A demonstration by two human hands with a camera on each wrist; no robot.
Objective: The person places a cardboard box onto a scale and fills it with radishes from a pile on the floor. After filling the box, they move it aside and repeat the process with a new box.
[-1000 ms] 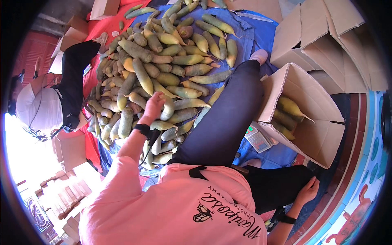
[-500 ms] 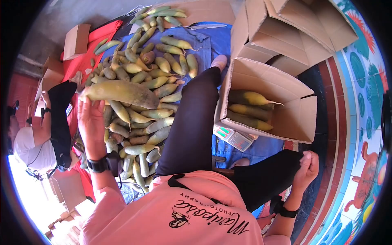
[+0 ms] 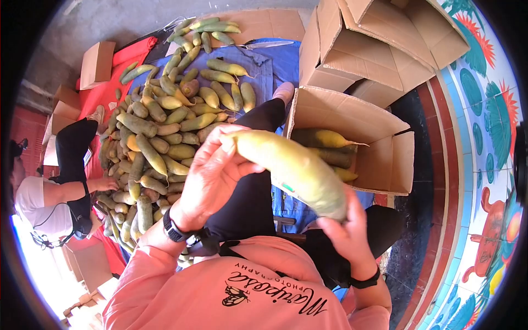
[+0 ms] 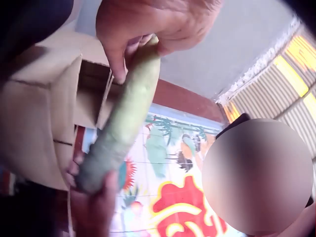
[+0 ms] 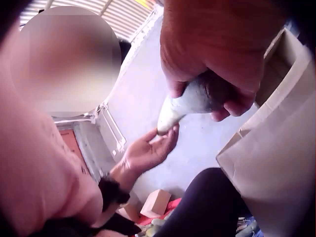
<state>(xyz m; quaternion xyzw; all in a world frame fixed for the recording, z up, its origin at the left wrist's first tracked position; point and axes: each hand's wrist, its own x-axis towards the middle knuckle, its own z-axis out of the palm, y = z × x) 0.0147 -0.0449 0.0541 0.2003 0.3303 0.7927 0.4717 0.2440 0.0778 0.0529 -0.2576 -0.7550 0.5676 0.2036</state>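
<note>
A long green radish (image 3: 291,168), yellowish at its tapered end and grey-green at its thick end, is held between both hands above the lap. My left hand (image 3: 206,179) pinches the tapered end between thumb and fingers. At the thick end, my right hand (image 3: 352,234) has its fingers and thumb curled round the radish, which the right wrist view shows closely. Just behind, an open cardboard box (image 3: 388,165) tilts with several radishes (image 3: 324,137) lying inside. A large heap of radishes (image 3: 159,146) spreads out on the left.
Blue cloth (image 3: 286,63) and red cloth (image 3: 88,93) cover the floor. More open cardboard boxes (image 3: 366,52) stack at the back right, near a painted tile wall (image 3: 478,143). Another person (image 3: 47,203) sits at the left, one hand near the heap. A scale's green display shows below the radish.
My left hand has lifted a radish from the heap and carried it rightward over the lap. My right hand has come up from the knee and taken the thick end.
</note>
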